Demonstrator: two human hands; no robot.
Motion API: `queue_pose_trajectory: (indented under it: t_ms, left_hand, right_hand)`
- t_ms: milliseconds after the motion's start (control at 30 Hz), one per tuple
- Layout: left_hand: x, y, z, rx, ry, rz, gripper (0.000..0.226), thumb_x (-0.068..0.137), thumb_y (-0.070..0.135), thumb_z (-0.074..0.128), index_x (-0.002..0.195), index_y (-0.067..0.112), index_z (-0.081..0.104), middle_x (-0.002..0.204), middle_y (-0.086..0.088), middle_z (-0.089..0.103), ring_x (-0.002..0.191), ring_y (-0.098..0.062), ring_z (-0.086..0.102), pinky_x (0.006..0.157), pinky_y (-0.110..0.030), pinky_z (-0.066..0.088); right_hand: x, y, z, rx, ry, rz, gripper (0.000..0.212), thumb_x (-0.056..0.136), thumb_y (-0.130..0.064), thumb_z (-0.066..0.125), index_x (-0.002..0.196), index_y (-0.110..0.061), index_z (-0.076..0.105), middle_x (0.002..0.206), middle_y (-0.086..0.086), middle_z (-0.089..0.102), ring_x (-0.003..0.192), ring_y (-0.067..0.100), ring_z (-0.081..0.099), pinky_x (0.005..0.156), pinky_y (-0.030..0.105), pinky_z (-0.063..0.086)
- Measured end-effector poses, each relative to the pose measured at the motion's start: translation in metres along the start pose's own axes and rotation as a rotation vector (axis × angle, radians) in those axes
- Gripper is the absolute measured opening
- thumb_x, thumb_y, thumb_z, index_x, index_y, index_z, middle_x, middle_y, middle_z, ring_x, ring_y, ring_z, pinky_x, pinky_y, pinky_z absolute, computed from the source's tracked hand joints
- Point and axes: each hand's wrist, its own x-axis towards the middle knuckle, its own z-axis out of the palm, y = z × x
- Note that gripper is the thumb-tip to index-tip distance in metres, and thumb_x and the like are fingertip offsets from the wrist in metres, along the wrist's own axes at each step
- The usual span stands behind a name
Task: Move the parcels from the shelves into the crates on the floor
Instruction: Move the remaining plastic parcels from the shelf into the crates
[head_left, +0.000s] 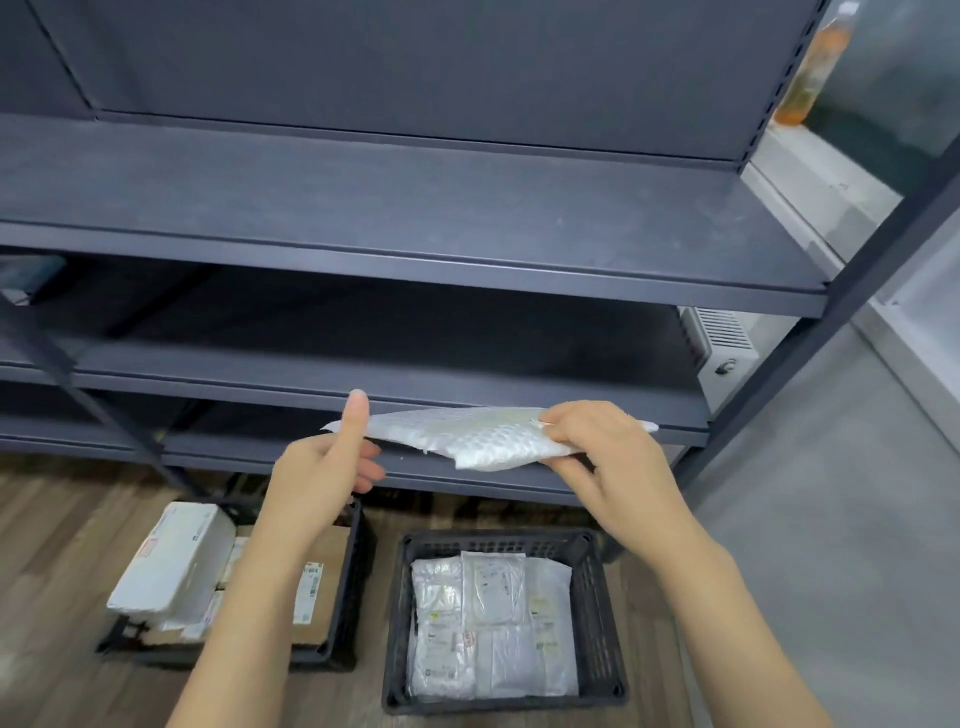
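On the far left sat the black plastic crate full of cardboard and white boxes, heaped above its rim on the wood floor. Next over, our left hand held the white bubble-wrap mailer parcel by its left end: thumb up along the near face, other fingers loosely curled below, though how firmly they pressed we couldn't tell. The parcel hung roughly level in the air, in front of the lower edges of the dark grey metal shelving unit and well above the floor. Our right hand gripped its right end, thumb & fingers curled round the edge. Below that, slightly right of centre, was the black slotted plastic crate w/ flat white poly mailers lying inside, approx. a layer or two deep. We judged this the carry step: parcel off the shelf, not yet crated. Since the right-hand crate held similar soft mailers, the next move prob. called for lowering the parcel straight down over it, keeping it flat, then letting go w/ both hands so it landed on the stack, not the rim.
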Motion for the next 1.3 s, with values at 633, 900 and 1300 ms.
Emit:
queue_pose_trajectory:
  t_ms: [633,900,1300]
  left_hand:
    - [-0.029,0.033,0.023,-0.27,-0.054,0.318,0.014,0.089,0.007,0.061,0.095,0.018,0.066,0.09,0.004,0.074,0.082,-0.013,0.07,0.074,-0.03,0.051]
    - [-0.042,0.05,0.02,-0.26,-0.004,0.579,0.025,0.089,-0.002,0.056,0.091,0.022,0.062,0.08,0.017,0.071,0.075,0.003,0.065,0.067,-0.012,0.052]
    - [-0.043,0.062,0.02,-0.146,0.118,0.69,0.026,0.092,0.008,0.055,0.097,0.033,0.061,0.09,0.019,0.068,0.085,0.003,0.062,0.073,-0.012,0.047]
  right_hand:
    - [-0.034,0.003,0.003,-0.009,0.001,-0.009,0.029,0.081,-0.031,0.054,0.109,-0.027,0.049,0.127,-0.006,0.057,0.116,0.009,0.048,0.095,0.025,0.039]
    - [-0.029,0.025,-0.014,0.04,-0.02,0.135,0.047,0.089,-0.01,0.053,0.135,-0.019,0.047,0.143,-0.011,0.035,0.133,0.001,0.029,0.111,0.027,0.028]
    - [-0.003,0.018,-0.044,0.49,0.147,0.498,0.085,0.081,-0.034,0.07,0.146,-0.043,0.016,0.116,-0.013,0.059,0.095,-0.008,0.058,0.078,0.007,0.047]
